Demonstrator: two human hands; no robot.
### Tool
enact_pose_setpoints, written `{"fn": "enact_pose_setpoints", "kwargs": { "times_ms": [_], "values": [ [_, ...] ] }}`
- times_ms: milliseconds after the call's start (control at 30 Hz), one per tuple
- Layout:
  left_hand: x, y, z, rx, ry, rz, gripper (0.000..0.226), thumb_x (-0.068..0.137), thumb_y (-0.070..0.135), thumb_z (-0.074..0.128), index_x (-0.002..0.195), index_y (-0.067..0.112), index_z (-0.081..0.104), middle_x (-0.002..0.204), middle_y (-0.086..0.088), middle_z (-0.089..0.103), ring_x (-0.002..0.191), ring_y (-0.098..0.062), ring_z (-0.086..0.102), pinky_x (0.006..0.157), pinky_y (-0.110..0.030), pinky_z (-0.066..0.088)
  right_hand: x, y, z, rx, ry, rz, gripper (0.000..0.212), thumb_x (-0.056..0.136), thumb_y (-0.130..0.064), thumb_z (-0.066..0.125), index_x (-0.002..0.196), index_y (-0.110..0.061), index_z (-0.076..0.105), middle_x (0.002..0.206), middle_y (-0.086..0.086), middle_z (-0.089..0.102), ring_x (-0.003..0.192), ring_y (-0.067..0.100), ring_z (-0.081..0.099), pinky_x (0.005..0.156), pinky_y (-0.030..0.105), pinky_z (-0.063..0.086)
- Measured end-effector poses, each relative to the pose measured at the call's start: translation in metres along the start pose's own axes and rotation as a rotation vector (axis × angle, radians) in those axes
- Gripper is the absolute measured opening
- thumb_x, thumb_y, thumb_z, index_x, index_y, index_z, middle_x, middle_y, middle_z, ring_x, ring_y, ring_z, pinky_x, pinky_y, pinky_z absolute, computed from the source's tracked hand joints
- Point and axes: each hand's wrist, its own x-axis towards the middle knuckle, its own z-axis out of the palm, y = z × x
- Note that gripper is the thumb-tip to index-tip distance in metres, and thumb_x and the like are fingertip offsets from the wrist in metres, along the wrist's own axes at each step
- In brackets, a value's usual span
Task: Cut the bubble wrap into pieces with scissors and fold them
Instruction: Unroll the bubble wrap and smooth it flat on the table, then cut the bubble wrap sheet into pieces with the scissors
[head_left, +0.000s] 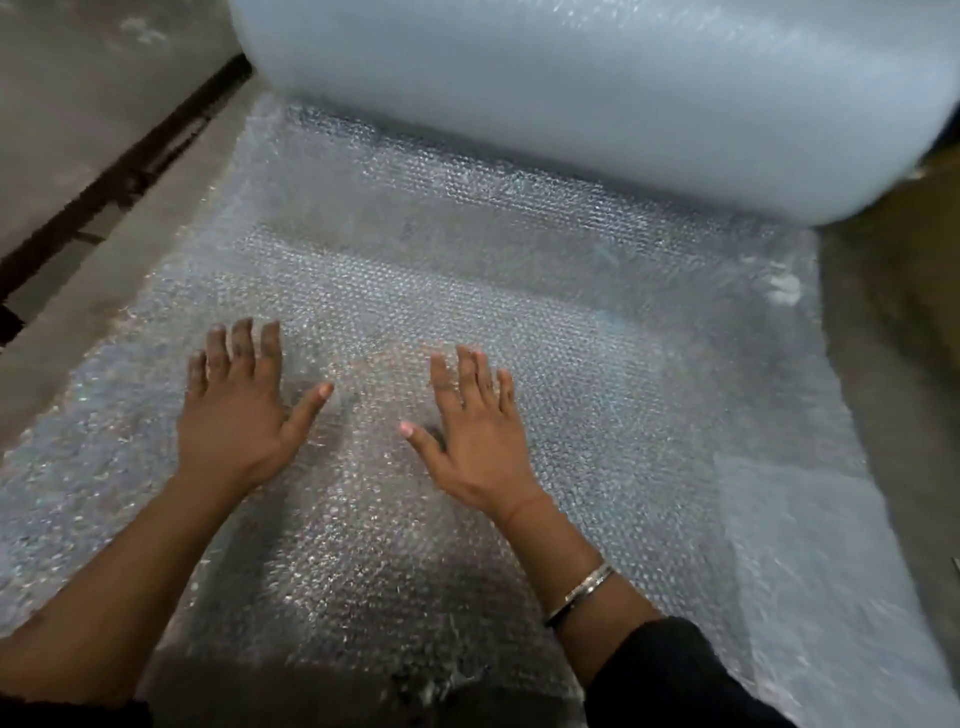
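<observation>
Left hand (236, 415): fingers straight and spread, thumb angled out toward the centre, palm down on the bubble wrap (519, 322), grasping nothing. Right hand (475, 431): same condition, fingers extended and slightly fanned, thumb splayed inward, laid flat on the sheet and holding nothing. The two hands lie side by side, apart from each other, in the near-middle of the sheet. A thin red thread circles the right wrist; further up the forearm sits a metal bangle (582, 590), and a dark sleeve (675, 675) begins just behind it. The left forearm is bare as far as a dark sleeve edge at the bottom-left corner. The bubble wrap is clear, covered in small, closely packed bubbles that catch the light; it lies spread out on a grey floor (67, 322) and runs from the bottom edge of the view away to a large roll (571, 88). The sheet looks doubled in places, with a paler layer edge visible across its middle and along the right side. The roll is thick, whitish and blurred, lying across the top of the view with the sheet feeding from beneath it. A dark strip (130, 171) runs diagonally along the floor at left.
</observation>
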Motion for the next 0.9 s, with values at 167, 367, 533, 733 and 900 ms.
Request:
{"fn": "enact_pose_setpoints", "kwargs": {
  "times_ms": [167,367,533,733,900],
  "values": [
    [-0.002,0.101,0.02,-0.047,-0.036,0.215,0.105,0.097,0.084,0.012,0.171,0.01,0.009,0.177,-0.023,0.011,0.165,-0.04,0.005,0.132,-0.059,0.01,-0.062,0.08,-0.01,-0.006,0.03,0.228,0.093,0.104,-0.077,0.012,0.172,-0.017,-0.006,0.179,0.013,-0.009,0.165,0.03,-0.017,0.132,0.051,-0.012],
    [-0.042,0.218,0.036,-0.069,-0.038,0.436,0.098,0.101,0.074,0.024,0.168,0.002,0.019,0.172,-0.027,0.027,0.161,-0.044,0.022,0.131,-0.06,0.02,-0.155,0.162,-0.033,0.06,0.122,0.439,0.096,0.102,-0.076,0.014,0.172,-0.012,0.006,0.18,0.013,0.004,0.167,0.031,-0.003,0.134,0.053,0.0],
    [-0.092,0.325,0.041,-0.202,0.252,0.579,0.067,0.102,0.043,0.052,0.155,0.002,0.048,0.135,-0.011,0.073,0.128,-0.028,0.068,0.11,-0.057,0.036,-0.258,0.249,-0.051,0.098,0.395,0.572,0.069,0.107,-0.051,0.046,0.16,-0.007,0.043,0.162,0.016,0.051,0.153,0.035,0.042,0.131,0.051,0.023],
    [-0.149,0.47,0.064,-0.236,0.151,0.478,0.049,0.099,0.044,0.055,0.141,0.021,0.06,0.121,0.007,0.072,0.131,-0.025,0.061,0.104,-0.059,0.028,-0.388,0.364,-0.076,0.157,0.711,0.854,0.022,0.096,-0.024,0.069,0.115,-0.023,0.079,0.094,0.008,0.081,0.083,0.032,0.075,0.074,0.041,0.059],
    [-0.186,0.564,0.095,-0.262,-0.018,0.572,0.066,0.101,0.057,0.053,0.148,0.012,0.05,0.145,-0.01,0.056,0.14,-0.035,0.049,0.107,-0.057,0.042,-0.461,0.443,-0.105,0.193,0.3,1.123,0.019,0.092,-0.045,0.077,0.107,-0.033,0.078,0.1,0.003,0.081,0.098,0.038,0.075,0.074,0.04,0.054]
  ]
}}
